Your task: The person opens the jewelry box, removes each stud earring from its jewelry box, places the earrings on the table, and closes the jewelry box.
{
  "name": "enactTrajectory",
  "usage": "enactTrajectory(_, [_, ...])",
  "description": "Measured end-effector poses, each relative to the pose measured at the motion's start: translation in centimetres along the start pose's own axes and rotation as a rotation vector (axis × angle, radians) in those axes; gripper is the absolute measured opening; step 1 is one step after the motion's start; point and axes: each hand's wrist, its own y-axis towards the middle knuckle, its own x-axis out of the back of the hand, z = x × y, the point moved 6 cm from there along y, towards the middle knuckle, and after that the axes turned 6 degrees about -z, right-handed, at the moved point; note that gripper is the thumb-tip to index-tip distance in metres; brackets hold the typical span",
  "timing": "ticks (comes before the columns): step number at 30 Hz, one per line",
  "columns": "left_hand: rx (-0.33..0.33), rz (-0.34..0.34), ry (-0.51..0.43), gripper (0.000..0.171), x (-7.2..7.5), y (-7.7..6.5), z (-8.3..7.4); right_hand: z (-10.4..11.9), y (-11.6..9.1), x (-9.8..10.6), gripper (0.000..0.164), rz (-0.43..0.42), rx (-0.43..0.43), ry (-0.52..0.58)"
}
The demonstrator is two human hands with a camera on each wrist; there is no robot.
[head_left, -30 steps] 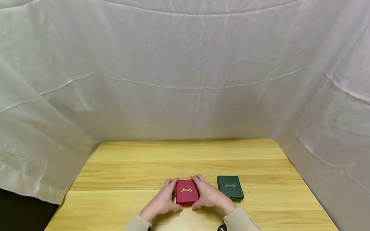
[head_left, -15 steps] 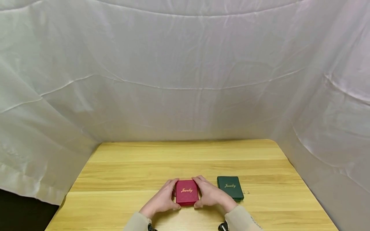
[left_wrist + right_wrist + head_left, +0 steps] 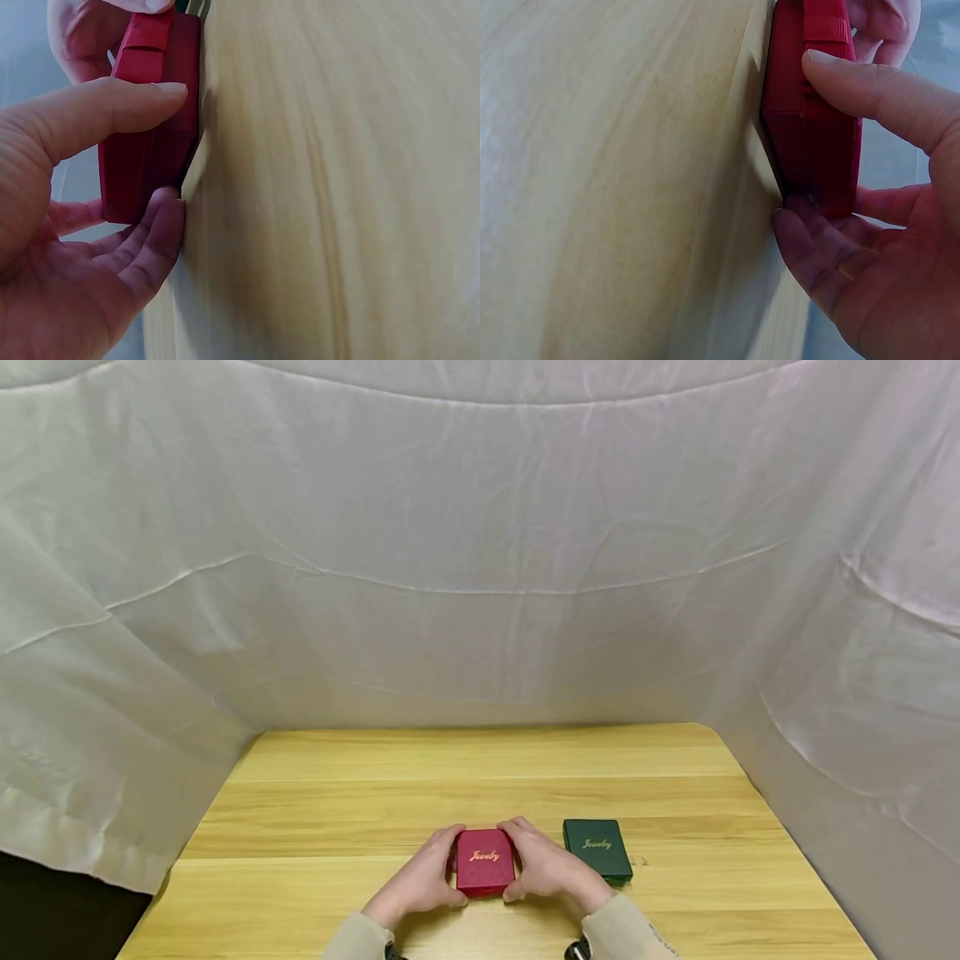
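A red jewelry box (image 3: 485, 868) with "Jewelry" in gold on its lid lies flat on the wooden table. My left hand (image 3: 427, 878) grips it from the left, thumb at the near side and fingers along the left side. From the right, my right hand (image 3: 547, 868) holds it the same way. The lid looks closed. In the left wrist view a ribbed red tab (image 3: 146, 41) shows on the near side, with the left thumb beside it. The right wrist view has the right thumb against the box (image 3: 791, 120) just below that tab.
A dark green jewelry box (image 3: 597, 850) with the same gold lettering lies right of the right hand, close to that wrist. Small dark marks are on the table (image 3: 337, 810) beside it. Pale cloth curtains (image 3: 480, 568) hang behind and on both sides.
The right thumb has shifted slightly to the right along the box's near side. Both hands keep their hold, and the two boxes stay in nearly the same places.
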Motion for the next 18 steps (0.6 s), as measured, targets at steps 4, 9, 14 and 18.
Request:
enactTrajectory(4, [0.008,0.002,0.019,0.104,-0.24,0.11,0.0,-0.02,-0.05,0.0,0.093,-0.003,-0.006,-0.002])
enactTrajectory(9, [0.022,0.009,0.023,0.106,-0.42,0.45,-0.04,-0.06,-0.04,0.06,0.094,0.0,-0.006,-0.009])
enactTrajectory(14, [-0.002,-0.005,0.011,0.104,-0.32,0.64,-0.18,-0.08,-0.03,0.11,0.095,0.006,0.002,-0.009])
enactTrajectory(18, [-0.002,-0.011,0.005,0.102,-0.28,0.72,-0.15,-0.01,-0.08,0.14,0.097,0.012,0.016,-0.009])
